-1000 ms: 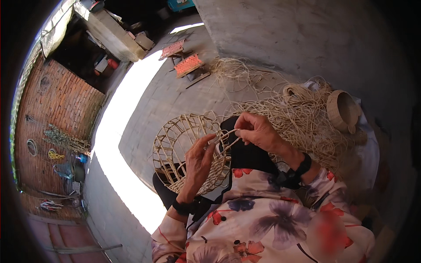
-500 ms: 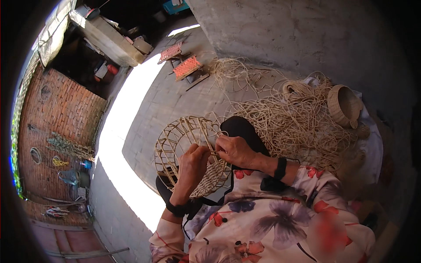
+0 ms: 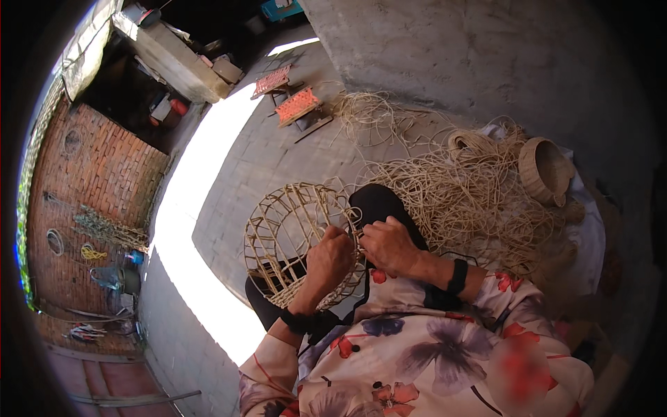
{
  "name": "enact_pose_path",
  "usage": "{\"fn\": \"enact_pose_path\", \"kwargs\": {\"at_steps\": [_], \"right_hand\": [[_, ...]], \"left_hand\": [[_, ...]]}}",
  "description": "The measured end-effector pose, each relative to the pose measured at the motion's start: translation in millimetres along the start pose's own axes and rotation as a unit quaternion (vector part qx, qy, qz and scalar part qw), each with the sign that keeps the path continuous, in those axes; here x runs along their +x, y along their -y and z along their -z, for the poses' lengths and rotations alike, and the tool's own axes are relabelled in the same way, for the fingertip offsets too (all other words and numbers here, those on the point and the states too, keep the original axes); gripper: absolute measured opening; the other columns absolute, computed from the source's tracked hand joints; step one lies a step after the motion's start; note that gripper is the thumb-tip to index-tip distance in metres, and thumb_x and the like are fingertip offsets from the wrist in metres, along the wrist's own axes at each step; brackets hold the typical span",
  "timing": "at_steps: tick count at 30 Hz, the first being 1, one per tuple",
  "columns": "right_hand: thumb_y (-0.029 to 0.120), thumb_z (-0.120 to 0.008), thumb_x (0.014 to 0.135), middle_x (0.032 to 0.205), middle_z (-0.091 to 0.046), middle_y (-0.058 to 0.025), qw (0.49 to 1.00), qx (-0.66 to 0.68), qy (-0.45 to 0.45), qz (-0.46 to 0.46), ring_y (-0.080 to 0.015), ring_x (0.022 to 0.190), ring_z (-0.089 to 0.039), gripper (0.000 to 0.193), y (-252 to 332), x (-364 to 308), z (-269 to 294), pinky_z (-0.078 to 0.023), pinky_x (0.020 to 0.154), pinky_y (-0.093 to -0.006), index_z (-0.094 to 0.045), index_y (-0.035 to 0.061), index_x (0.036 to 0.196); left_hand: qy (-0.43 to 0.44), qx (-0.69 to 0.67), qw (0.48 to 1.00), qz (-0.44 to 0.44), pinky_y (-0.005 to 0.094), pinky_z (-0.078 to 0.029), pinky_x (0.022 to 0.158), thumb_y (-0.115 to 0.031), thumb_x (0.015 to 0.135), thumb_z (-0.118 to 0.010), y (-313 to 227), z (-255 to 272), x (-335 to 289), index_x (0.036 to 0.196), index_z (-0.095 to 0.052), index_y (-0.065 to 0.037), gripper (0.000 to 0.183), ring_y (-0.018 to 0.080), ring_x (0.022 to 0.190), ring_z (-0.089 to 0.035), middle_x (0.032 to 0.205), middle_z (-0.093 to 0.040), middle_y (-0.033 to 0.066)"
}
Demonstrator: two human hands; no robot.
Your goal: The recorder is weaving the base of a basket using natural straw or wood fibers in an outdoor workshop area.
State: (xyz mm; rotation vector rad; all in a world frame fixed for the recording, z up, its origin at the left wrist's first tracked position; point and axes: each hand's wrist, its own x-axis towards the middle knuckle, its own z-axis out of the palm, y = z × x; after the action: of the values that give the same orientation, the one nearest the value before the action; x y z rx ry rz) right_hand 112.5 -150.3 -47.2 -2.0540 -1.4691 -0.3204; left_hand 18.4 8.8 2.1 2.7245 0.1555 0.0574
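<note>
A half-woven basket (image 3: 283, 297) rests across my lap, its open frame of thin tan rods bare on the far side and closely woven low down near me. My left hand (image 3: 330, 263) is closed at the basket's right part, its fingers curled on the rods there. Just to the right, my right hand (image 3: 392, 244) is closed too, its fingertips at the basket's right edge. Whatever lies between the right fingers is hidden. Both hands cover part of the weave.
A large tangle of tan cord (image 3: 465, 201) spreads over the floor at right, with a finished woven basket (image 3: 543, 170) beside it. Two low stools with red woven seats (image 3: 297, 105) stand ahead. A concrete wall (image 3: 472, 55) rises behind the cord.
Both hands have shifted a little to the right. My left hand now covers more of the woven part, and the right hand's fingers have moved to the basket's right edge.
</note>
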Motion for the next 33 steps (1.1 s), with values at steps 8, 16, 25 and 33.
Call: {"fn": "enact_pose_path", "kwargs": {"at_steps": [8, 16, 25, 33], "right_hand": [[0.019, -0.067, 0.072, 0.074, -0.056, -0.0031, 0.998, 0.017, -0.042, -0.034, -0.0209, 0.075, -0.058, 0.009, 11.9, -0.2, -3.8, -0.038, 0.069, -0.0398, -0.061, 0.0118, 0.07], [0.01, -0.064, 0.062, 0.076, -0.053, -0.0104, 0.986, -0.051, -0.084, -0.133, -0.0289, 0.074, -0.056, 0.013, -19.9, -12.0, 40.3, -0.041, 0.07, -0.0426, -0.053, 0.0067, 0.068], [0.007, -0.066, 0.073, 0.087, -0.055, -0.0067, 0.997, -0.055, -0.042, -0.017, -0.0247, 0.086, -0.056, 0.013, -33.2, -7.0, 46.3, -0.04, 0.082, -0.0409, -0.06, 0.0088, 0.085], [0.007, -0.065, 0.077, 0.076, -0.051, -0.0058, 0.998, 0.024, 0.0, 0.066, -0.023, 0.074, -0.054, 0.01, -34.6, -12.1, 33.7, -0.042, 0.073, -0.0371, -0.054, 0.0096, 0.078]], "left_hand": [[0.025, -0.091, 0.995, 0.02, 0.0402, -0.05, 0.082, -0.017, 0.088, -0.062, 21.3, -11.2, 7.5, 0.092, -0.069, -0.005, 0.014, 0.0327, 0.096, -0.063, 0.107, -0.062, 0.0121], [-0.166, -0.181, 0.968, 0.04, 0.0402, -0.05, 0.079, -0.004, 0.089, -0.056, 15.0, 32.2, -12.5, 0.106, -0.066, -0.004, 0.02, 0.0308, 0.096, -0.063, 0.111, -0.062, 0.0105], [-0.13, 0.018, 0.991, 0.003, 0.0413, -0.044, 0.072, -0.011, 0.085, -0.064, 33.1, 31.9, -63.9, 0.094, -0.066, -0.007, 0.01, 0.0304, 0.081, -0.058, 0.082, -0.059, 0.0111], [-0.129, 0.039, 0.991, 0.003, 0.0407, -0.044, 0.072, -0.012, 0.084, -0.066, 27.3, 22.8, -63.4, 0.093, -0.067, -0.008, 0.011, 0.0307, 0.08, -0.057, 0.081, -0.058, 0.0115]]}}
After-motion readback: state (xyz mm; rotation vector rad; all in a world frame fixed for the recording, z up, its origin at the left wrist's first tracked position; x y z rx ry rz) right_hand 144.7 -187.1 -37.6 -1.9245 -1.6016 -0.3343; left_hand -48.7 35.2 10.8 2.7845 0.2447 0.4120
